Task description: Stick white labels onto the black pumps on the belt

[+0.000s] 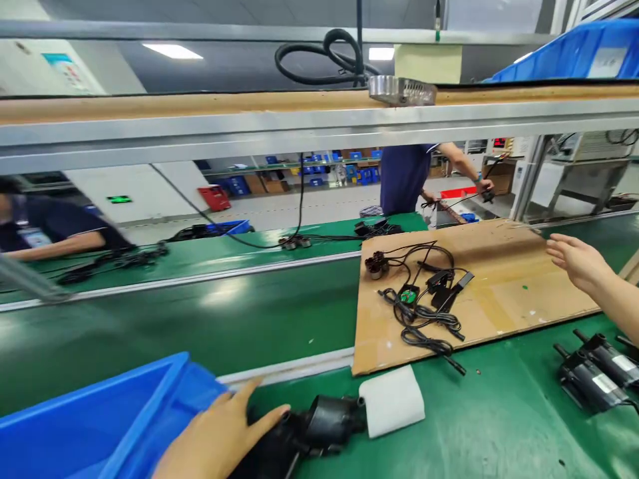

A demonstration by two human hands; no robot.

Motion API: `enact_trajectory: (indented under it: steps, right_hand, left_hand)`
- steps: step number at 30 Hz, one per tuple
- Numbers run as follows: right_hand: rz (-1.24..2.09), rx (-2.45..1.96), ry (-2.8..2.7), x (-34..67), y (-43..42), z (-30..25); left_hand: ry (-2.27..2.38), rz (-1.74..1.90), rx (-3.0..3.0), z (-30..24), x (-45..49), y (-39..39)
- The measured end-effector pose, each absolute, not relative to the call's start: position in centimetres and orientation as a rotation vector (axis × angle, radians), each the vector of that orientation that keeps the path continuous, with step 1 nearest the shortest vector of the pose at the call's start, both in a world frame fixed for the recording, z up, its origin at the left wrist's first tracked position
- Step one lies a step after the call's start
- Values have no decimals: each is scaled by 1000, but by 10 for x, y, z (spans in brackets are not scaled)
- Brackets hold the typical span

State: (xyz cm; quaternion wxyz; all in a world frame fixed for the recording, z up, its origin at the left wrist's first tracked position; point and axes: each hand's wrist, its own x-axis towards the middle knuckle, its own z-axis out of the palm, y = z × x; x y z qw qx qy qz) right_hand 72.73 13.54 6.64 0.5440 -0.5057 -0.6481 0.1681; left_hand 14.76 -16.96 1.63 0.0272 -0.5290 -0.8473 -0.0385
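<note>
Green conveyor matting (499, 426) runs under us, with a flat brown cardboard sheet (504, 293) as our landmark. Below the sheet's near left corner, our left hand (219, 432) grips the black motor-like part (304, 432), its long axis pointing right toward a white foam pad (392, 400). Our right hand (576, 261) hovers open over the sheet's right edge, farther from the part.

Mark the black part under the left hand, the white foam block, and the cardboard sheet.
black part (332, 420), head view, its rounded middle body.
white foam block (392, 400), head view, top face.
cardboard sheet (504, 293), head view, bare patch right of the cables.
</note>
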Motion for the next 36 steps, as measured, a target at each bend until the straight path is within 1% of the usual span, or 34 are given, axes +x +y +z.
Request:
enact_trajectory:
  steps: [2, 5, 8, 11, 15, 18, 22, 25, 28, 31, 34, 36]
  right_hand:
    - [586, -1223, -1530, 713, 97, 31]
    - [827, -1177, -1641, 682, 21, -10]
    - [1003, -1107, -1853, 647, -45, -35]
    - [1037, -981, -2088, 607, -79, -57]
    - [990, -894, -2152, 563, -82, -88]
    - [998, -806, -2184, 549, -75, -100]
    - [1083, -665, -2297, 550, -68, -103]
    - [1177, -643, -2357, 558, -66, -101]
    - [1199, -696, -2382, 565, -66, -99]
    - [1053, -723, -2392, 567, -67, -96]
    - [805, -560, -2401, 566, -70, -95]
    - [742, -476, -2391, 564, -72, -96]
  left_hand:
    - [-2534, -106, -1608, 37, 183, -180]
    - [-2322, -340, -1842, 49, 251, -186]
    - [-2249, -435, -2007, 28, 311, -181]
    - [-2175, -432, -2072, -14, 347, -177]
    - [-2122, -290, -2042, -56, 359, -179]
    - [-2080, -280, -2091, -62, 354, -183]
    - [-1997, -365, -2270, -57, 351, -189]
    - [-1897, -473, -2452, -59, 353, -195]
    - [-1986, -618, -2528, -69, 355, -198]
    - [-2111, -765, -2563, -80, 354, -195]
    - [-2107, -852, -2624, -86, 350, -192]
    - [-2121, -916, -2623, -87, 348, -190]
